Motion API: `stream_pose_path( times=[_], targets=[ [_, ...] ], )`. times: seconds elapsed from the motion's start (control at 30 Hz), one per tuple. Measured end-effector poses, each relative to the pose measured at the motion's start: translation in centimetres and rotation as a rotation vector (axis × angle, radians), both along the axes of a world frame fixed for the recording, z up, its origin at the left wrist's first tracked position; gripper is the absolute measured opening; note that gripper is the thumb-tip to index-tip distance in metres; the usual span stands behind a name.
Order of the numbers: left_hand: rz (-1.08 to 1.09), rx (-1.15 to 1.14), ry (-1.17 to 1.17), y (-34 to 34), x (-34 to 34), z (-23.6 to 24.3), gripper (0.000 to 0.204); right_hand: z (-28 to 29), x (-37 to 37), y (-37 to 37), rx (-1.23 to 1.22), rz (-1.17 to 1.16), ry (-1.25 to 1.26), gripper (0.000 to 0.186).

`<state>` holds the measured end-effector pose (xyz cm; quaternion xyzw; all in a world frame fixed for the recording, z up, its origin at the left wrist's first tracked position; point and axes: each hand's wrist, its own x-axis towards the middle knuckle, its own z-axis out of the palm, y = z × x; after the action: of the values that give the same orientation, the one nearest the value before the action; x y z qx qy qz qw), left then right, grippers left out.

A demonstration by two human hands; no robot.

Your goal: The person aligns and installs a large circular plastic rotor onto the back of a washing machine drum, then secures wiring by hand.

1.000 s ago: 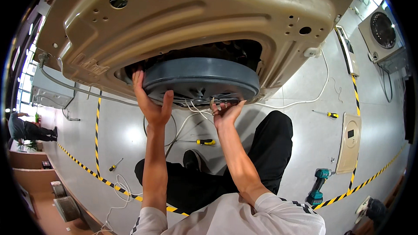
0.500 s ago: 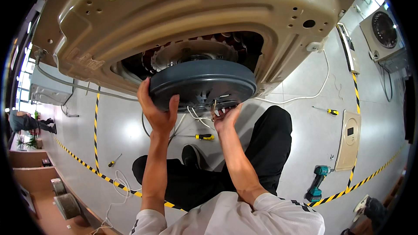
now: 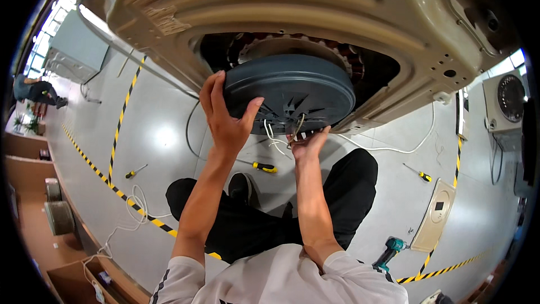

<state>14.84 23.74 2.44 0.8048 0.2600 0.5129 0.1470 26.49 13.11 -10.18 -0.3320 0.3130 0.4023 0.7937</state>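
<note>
Dark grey, round, thick-rimmed disc (image 3: 289, 93) now hangs tilted below the opening in the beige pressed-metal panel (image 3: 270, 0), its ribbed face turned toward the wearer. A second ago it filled more of that gap and hid what lay behind; now the ring of red coils (image 3: 353, 59) shows above the disc and beyond its right side. The disc has come down and away from the ring, so I judge the two are parted and the weight is on the hands.

Left hand (image 3: 228, 121) grips the disc's left rim, fingers over the edge, thumb along the near face. Right hand (image 3: 308, 145) is palm up, cupped at the disc's lower edge; how tightly its fingers close cannot be told. Thin white wires (image 3: 270, 132) dangle at the disc's lower edge, left of the right hand. Below the disc lies a yellow-and-black-handled screwdriver (image 3: 265, 167).
</note>
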Motion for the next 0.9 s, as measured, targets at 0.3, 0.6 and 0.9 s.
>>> stream_pose_path(
  times=[0.3, 0.6, 0.9],
  targets=[
    [-0.074, 0.094, -0.038, 1.3, 1.9, 0.7, 0.068, -0.8, 0.8, 0.0, -0.017, 0.003, -0.004, 0.064],
    [-0.054, 0.049, -0.079, 1.0, 2.1, 1.2, 0.068, 1.6, 0.1, 1.8, 0.068, 0.036, -0.084, 0.054],
    [-0.074, 0.036, -0.148, 0.4, 2.9, 0.9, 0.067, 0.3, 1.3, 1.8, 0.283, 0.127, -0.216, 0.058]
  ],
)
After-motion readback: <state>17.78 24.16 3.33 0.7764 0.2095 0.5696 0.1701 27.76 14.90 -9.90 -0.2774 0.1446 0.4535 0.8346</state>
